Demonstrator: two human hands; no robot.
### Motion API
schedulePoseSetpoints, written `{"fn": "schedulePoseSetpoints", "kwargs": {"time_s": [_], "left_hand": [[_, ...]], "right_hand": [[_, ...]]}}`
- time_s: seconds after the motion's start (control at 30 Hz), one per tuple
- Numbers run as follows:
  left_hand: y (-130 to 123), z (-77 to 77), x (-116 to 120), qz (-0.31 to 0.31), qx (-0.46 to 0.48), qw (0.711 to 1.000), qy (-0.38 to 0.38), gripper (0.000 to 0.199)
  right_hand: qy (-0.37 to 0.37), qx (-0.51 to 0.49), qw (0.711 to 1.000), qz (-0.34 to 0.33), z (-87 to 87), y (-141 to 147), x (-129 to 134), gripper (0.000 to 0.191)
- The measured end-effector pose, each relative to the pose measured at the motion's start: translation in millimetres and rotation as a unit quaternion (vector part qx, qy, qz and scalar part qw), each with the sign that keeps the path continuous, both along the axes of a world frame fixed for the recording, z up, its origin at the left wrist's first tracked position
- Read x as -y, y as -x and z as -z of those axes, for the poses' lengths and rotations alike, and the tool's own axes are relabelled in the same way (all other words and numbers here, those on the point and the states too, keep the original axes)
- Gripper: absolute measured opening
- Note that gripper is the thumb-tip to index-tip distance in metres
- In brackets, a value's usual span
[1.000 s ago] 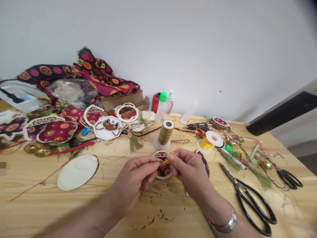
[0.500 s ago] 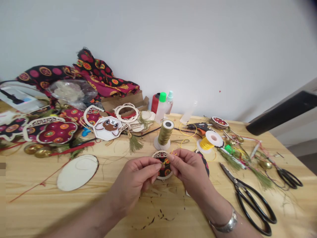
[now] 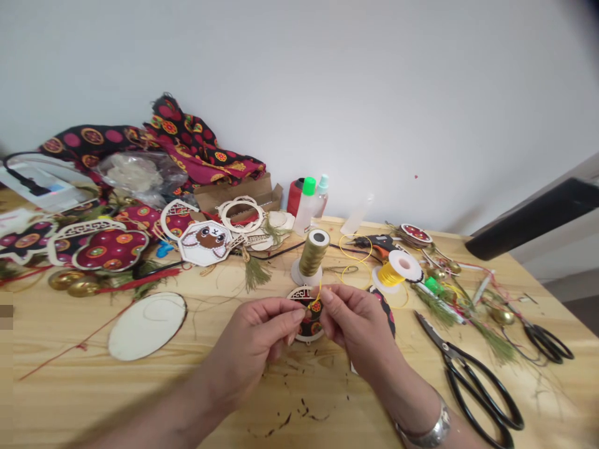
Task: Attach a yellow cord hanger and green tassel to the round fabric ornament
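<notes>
Between my two hands runs a short yellow cord [image 3: 315, 304]. My left hand [image 3: 262, 333] pinches it between thumb and forefinger; a tiny knot or loop shows at those fingertips. My right hand [image 3: 358, 318] is also closed in a pinch on the yellow cord, one end sticking up above the fingers. Behind the fingertips lies a round wooden-framed ornament [image 3: 306, 340] with dark patterned fabric and a fretwork top, partly hidden. A dark patterned fabric piece [image 3: 384, 307] rests under my right hand. Just beyond stands a spool of olive thread [image 3: 312, 255].
A spool of yellow cord [image 3: 390, 272] and a glue gun [image 3: 381, 242] sit right of centre. Large black scissors [image 3: 482, 380] lie at the right. A white oval disc [image 3: 147, 327] is at the left. Patterned cloth [image 3: 196, 143], bottles and ornaments line the wall.
The right fingers have shifted slightly, and the cord's free end now points more upright. The left hand keeps its pinch. The whole view has moved very slightly.
</notes>
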State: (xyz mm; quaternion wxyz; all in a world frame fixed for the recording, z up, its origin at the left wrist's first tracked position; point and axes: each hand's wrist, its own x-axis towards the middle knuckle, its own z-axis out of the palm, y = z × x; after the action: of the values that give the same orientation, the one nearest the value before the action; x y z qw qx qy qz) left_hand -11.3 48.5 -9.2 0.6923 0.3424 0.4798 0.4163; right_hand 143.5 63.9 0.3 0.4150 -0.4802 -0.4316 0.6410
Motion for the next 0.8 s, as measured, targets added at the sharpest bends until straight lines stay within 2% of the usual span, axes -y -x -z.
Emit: {"fn": "schedulePoseSetpoints", "kwargs": {"time_s": [0.1, 0.17, 0.33, 0.57, 0.8], "left_hand": [[1.2, -1.2, 0.0, -0.016, 0.001, 1.000, -0.006, 0.019], [2.0, -1.7, -0.1, -0.025, 0.001, 1.000, -0.008, 0.018], [2.1, -2.5, -2.0, -0.036, 0.004, 0.999, -0.014, 0.021], [-0.6, -1.2, -1.9, -0.049, -0.011, 0.998, -0.045, 0.020], [1.0, -0.8, -3.3, -0.016, -0.019, 0.999, -0.041, 0.023]], "right_hand": [[0.014, 0.028, 0.997, -0.068, -2.0, 0.1, 0.7, 0.039], [0.035, 0.042, 0.995, -0.085, -2.4, 0.8, 0.4, 0.033], [0.024, 0.070, 0.995, -0.070, -0.2, 0.2, -0.6, 0.030], [-0.003, 0.054, 0.992, -0.117, -1.4, -3.1, 2.9, 0.032], [0.002, 0.039, 0.995, -0.093, -2.4, -3.1, 0.6, 0.034]]}}
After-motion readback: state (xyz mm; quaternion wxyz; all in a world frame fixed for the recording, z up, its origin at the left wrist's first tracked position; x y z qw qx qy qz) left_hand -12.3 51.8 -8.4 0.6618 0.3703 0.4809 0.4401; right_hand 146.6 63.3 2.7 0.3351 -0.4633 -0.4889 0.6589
